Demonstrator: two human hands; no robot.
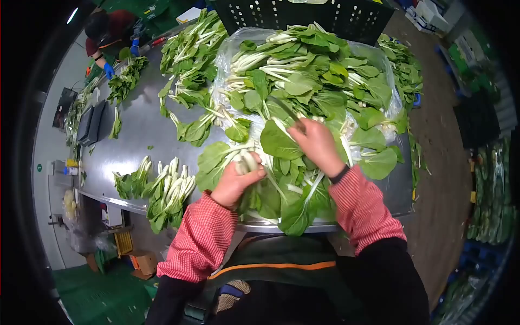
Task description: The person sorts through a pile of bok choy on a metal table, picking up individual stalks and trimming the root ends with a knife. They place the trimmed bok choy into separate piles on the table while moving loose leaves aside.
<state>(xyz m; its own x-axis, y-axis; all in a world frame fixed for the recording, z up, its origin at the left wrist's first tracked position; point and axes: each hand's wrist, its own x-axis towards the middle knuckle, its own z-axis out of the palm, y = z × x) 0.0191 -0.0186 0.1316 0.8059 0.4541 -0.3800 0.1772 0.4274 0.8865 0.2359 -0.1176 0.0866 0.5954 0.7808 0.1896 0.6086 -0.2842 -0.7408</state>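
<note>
Co-worker (105, 32), blue gloves, far left end of bench (135, 130). Trimmed bunches (162, 189) lying at the near left edge. Left hand (234, 181): grip closed round the white stems of a bok choy (246, 161), just above the bench's near edge. Right hand (317, 145): grip pinched on a leaf among the loose greens (303, 81), piled on plastic sheet (374, 54). Black crate (325, 16) behind the pile.

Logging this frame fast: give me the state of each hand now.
Left hand: closed around the white stems of a bok choy bunch.
Right hand: fingers curled, gripping a knife over the leaf pile.
</note>
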